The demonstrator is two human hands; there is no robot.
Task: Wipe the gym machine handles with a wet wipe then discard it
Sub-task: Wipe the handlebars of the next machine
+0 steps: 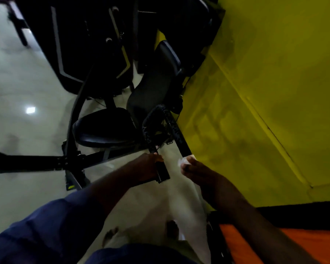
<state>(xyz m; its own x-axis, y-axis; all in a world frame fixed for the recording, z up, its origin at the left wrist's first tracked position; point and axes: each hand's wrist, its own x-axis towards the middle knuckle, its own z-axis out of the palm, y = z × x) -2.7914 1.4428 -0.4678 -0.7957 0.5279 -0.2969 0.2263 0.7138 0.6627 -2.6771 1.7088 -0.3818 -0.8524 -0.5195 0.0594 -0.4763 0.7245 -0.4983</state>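
The left hand (148,166) is curled round the lower end of the near handle bar (162,173), and the bar's tip sticks out below the fingers. The right hand (193,169) pinches a white wipe (184,162) at the end of the far handle bar (176,134), which runs just beside the yellow wall (265,82). Pale floor (27,82) shows between the bars and lies open left of the black seat (103,128).

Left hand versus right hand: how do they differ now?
The left hand grips one bar of the black handle directly; the right hand holds a white wipe at the other bar's end. The left arm wears a blue sleeve; the right forearm is bare. Both are at the same handle.
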